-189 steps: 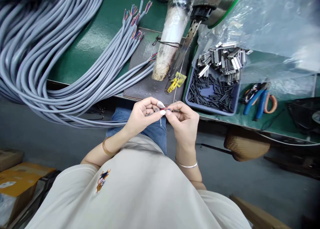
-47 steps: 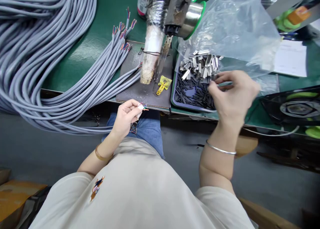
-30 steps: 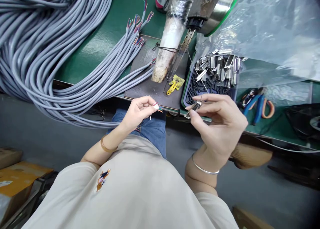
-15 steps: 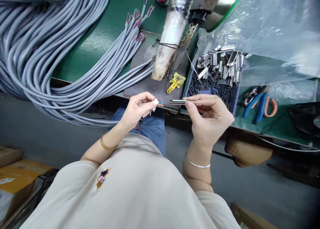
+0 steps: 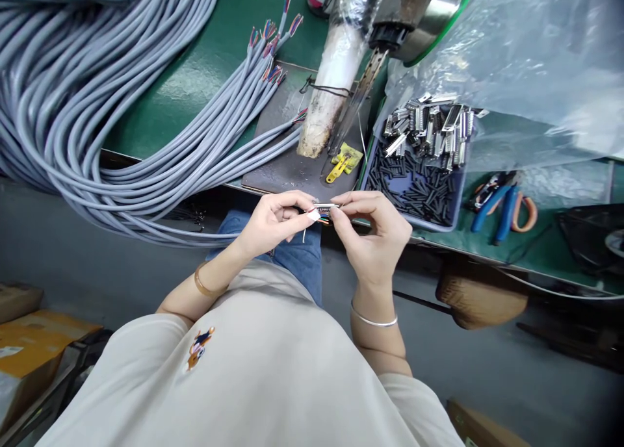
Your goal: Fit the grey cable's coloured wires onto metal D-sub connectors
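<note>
Above my lap, both hands meet at the table's front edge. My left hand (image 5: 277,221) pinches a cable end with thin coloured wires (image 5: 322,219) fanning out past a white piece (image 5: 313,214) at the fingertips. My right hand (image 5: 373,229) is closed on a small metal multi-pin connector (image 5: 325,206), held level between thumb and fingers. The connector lies right against the wires; whether any wire sits in a pin I cannot tell. Fingertips of both hands hide its ends.
Grey cables (image 5: 160,122) cover the table's left. A soldering iron (image 5: 363,89) hangs beside a white wrapped tube (image 5: 329,76) above a dark board (image 5: 273,154). Right of them are a bin (image 5: 461,200) of connectors and black sleeves, blue-handled pliers (image 5: 507,213) and plastic sheeting (image 5: 546,57).
My right hand has moved left with the connector, bringing it from a small gap up against the wires. My left hand has shifted slightly right and down.
</note>
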{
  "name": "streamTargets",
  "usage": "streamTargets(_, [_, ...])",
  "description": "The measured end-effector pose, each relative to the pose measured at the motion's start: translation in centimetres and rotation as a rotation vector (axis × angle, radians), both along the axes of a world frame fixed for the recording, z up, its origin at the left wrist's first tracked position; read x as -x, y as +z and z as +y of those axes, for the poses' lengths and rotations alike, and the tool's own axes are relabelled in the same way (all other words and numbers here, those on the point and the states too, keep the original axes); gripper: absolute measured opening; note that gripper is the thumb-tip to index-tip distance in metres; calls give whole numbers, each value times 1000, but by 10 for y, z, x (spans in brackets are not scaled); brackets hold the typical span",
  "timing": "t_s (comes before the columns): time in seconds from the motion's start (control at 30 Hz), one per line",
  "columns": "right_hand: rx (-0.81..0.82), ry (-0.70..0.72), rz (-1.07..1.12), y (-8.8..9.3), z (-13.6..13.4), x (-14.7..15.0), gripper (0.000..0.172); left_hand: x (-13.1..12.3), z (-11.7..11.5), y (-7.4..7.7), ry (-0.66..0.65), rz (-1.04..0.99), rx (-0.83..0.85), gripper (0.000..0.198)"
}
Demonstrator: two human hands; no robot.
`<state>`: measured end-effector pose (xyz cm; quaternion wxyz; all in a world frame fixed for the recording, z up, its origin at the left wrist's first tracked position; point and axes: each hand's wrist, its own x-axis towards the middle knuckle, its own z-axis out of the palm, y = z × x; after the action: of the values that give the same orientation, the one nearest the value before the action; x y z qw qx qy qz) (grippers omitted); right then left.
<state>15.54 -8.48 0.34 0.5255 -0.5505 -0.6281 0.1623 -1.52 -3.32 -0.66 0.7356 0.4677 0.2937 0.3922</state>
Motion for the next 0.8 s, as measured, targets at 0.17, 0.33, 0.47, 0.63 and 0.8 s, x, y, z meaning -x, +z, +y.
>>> streamTargets(0.17, [-43, -6, -109, 1, -3, -1, 11, -1, 3, -2, 29, 13, 11, 24])
streamTargets(0.33, [-285, -195, -374, -3, -4, -13, 21, -1, 11, -1, 218, 5, 35, 21])
streamTargets(0.47, [-250, -35, -614, -11, -5, -22, 24, -3, 14, 1, 263, 20, -8, 17])
streamTargets(0.63, [-215, 84, -598, -14, -5, -19, 26, -11, 11, -2, 239, 26, -109, 16])
streamTargets(0.8, [-139, -117, -152, -11, -4, -9, 11, -13, 9, -1, 208, 20, -19, 24])
